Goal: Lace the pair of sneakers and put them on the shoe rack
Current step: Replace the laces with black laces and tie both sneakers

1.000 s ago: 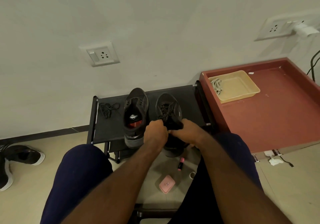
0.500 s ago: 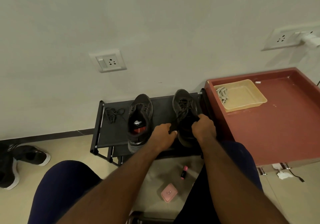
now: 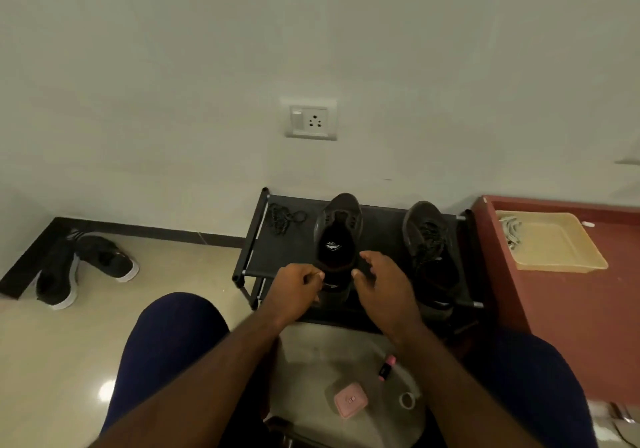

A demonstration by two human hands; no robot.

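Note:
A black shoe rack (image 3: 384,220) stands against the wall. On its top shelf, in the middle, sits an unlaced dark sneaker (image 3: 338,229) with its toe to the wall. A laced dark sneaker (image 3: 426,236) stands to its right, near the rack's right end. A loose black lace (image 3: 283,218) lies bunched at the rack's left end. My left hand (image 3: 297,287) has curled fingers pinching the left edge of the unlaced sneaker's heel. My right hand (image 3: 381,283) arches loosely at the heel's right side, thumb near the collar.
A red-brown table (image 3: 568,309) with a beige tray (image 3: 554,243) adjoins the rack on the right. Another pair of dark sneakers (image 3: 86,264) lies on the floor at the left. A pink case (image 3: 350,400) and a pink tube (image 3: 386,367) lie between my knees.
Both hands let go of the laced sneaker, now standing at the rack's right end, and moved left to the unlaced sneaker's heel. The view has swung left.

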